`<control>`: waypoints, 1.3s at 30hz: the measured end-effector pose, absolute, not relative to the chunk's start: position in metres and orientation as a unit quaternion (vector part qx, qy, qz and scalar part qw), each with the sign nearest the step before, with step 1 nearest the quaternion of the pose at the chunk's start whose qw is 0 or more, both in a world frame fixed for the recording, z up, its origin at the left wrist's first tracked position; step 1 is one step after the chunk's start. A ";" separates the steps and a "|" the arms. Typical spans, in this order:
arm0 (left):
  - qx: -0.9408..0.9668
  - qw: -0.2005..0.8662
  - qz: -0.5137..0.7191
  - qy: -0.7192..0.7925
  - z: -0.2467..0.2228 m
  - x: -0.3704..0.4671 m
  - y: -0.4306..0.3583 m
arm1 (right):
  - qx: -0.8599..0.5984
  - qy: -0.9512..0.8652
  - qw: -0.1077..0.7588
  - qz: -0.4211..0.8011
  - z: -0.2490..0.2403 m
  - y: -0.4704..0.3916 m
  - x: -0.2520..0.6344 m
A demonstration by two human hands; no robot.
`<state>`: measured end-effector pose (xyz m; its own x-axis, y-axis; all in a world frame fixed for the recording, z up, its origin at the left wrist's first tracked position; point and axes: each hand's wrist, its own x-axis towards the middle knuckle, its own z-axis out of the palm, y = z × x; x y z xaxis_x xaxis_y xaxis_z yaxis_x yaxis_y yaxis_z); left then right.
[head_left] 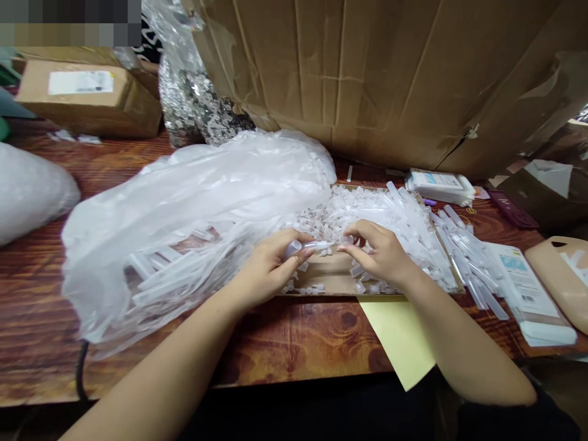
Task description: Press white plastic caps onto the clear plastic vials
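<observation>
By the left hand (266, 263), a clear tube (293, 248) is grasped, its rear part covered by fingers. By the right hand (386, 252), a small clear piece is pinched; its shape cannot be made out. Both are held above the cardboard tray (328, 272). At twelve o'clock, the carton (367, 79) is cut off. At seven, room is offered by a strip of table (285, 349).

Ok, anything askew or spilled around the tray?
The yellow paper juts crookedly from the near edge of the cardboard tray, one corner beyond the table. Translucent tubes lie outside the tray's right end; spilled or set aside, I can't tell.
</observation>
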<state>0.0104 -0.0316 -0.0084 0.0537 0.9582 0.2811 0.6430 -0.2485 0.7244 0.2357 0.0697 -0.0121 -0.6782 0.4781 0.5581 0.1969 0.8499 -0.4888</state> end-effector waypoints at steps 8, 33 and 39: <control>0.699 0.258 0.370 0.555 -0.002 0.017 -0.038 | -0.080 -0.878 0.446 0.150 -0.008 0.048 0.223; 0.677 0.336 0.411 0.510 -0.001 0.019 -0.046 | -0.195 -0.879 0.352 0.255 0.001 0.029 0.229; 0.729 0.250 0.409 0.488 -0.002 0.025 -0.048 | -0.210 -0.846 0.337 0.356 0.003 0.023 0.223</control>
